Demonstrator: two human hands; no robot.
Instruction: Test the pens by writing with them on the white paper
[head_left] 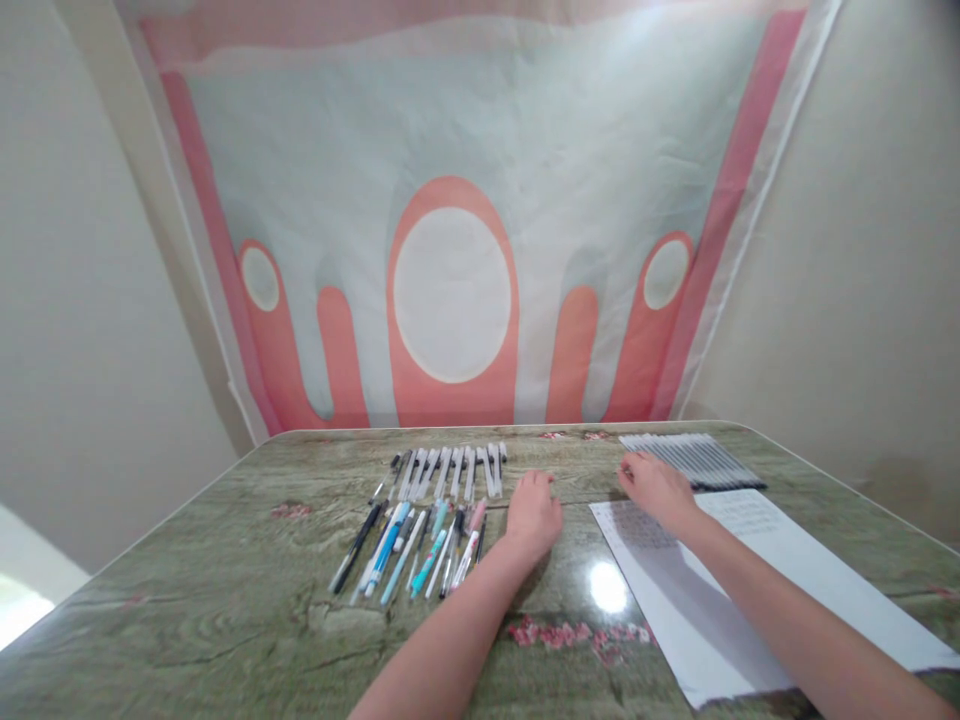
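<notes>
My left hand point(534, 512) is low over the middle of the table, right of the pens, its fingers curled with their tips hidden. My right hand point(654, 484) is above the top of a paper sheet point(787, 590), beside a row of clear pen refills point(694, 460). Its fingers are bent together; anything in them is too small to make out. Left of my left hand lies a group of assorted pens point(409, 550), blue, teal, black and pink. Behind them runs a row of white and clear pen parts point(450, 472) with dark ends.
The wood-patterned table point(225, 600) has printed pink flowers and a bright light reflection. Faint writing or print shows on the sheet, which reaches the right front. A wall hanging point(450, 120) with pink and red shapes stands behind the table's far edge.
</notes>
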